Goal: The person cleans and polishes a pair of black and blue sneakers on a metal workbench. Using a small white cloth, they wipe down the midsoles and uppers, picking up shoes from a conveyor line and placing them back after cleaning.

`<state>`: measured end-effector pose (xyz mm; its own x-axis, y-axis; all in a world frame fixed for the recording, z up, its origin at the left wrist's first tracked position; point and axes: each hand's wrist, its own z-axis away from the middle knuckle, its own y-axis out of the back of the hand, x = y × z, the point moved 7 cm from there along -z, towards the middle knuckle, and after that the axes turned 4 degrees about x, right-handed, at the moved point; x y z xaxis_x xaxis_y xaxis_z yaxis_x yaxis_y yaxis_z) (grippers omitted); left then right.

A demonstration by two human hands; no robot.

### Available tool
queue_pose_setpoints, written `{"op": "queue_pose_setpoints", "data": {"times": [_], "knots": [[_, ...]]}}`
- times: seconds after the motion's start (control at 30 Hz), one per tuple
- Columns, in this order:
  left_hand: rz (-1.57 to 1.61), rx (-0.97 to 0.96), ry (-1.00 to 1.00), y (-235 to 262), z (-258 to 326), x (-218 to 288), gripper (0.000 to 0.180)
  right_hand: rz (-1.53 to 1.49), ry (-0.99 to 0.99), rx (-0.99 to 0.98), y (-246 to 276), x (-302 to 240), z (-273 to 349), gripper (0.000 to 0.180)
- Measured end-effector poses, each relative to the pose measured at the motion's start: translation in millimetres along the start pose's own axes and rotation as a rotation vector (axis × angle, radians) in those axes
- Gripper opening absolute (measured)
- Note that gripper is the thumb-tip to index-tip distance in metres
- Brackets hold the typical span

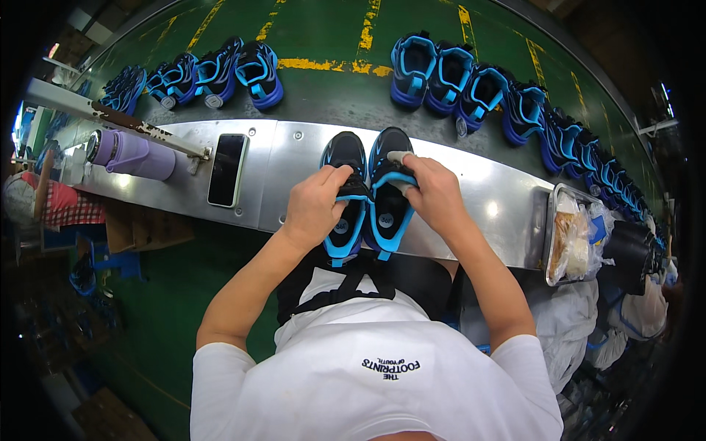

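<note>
A pair of black sneakers with bright blue lining stands side by side in front of me, toes pointing away, at the edge of the metal bench [485, 192]. My left hand [315, 204] is closed on the tongue area of the left sneaker [344, 154]. With finger covers on some fingertips, my right hand [434, 192] grips the right sneaker [390, 220] near its tongue and laces. A round pale sticker shows on each insole. The fingers partly hide the laces and openings.
Beyond the bench, a green belt with yellow marks carries a row of similar sneakers on the left [213, 72] and another on the right [482, 92]. A phone [228, 170], a purple bottle [136, 156] and a rusty white bar [110, 114] are left; a metal tray [551, 242] holds plastic bags at right.
</note>
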<state>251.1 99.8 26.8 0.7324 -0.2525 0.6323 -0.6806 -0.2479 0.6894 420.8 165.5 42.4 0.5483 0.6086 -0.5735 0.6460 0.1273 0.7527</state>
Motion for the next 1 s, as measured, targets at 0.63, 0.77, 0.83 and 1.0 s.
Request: {"op": "queue_pose_setpoints", "data": {"times": [0.63, 0.77, 0.83, 1.0], "knots": [[-0.269, -0.036, -0.105, -48.2, 23.1, 36.1, 0.03, 0.282, -0.13, -0.247, 0.0, 0.7, 23.5, 0.048], [-0.226, -0.159, -0.052, -54.3, 24.3, 40.8, 0.031, 0.192, -0.232, -0.241, -2.8, 13.4, 36.0, 0.048], [-0.209, -0.244, -0.006, -55.2, 25.9, 46.6, 0.038, 0.1, -0.247, -0.175, -3.5, 20.3, 45.8, 0.05], [-0.325, -0.182, 0.049, -77.3, 23.7, 58.8, 0.042, 0.038, -0.233, 0.016, 4.5, 16.7, 57.2, 0.056]]}}
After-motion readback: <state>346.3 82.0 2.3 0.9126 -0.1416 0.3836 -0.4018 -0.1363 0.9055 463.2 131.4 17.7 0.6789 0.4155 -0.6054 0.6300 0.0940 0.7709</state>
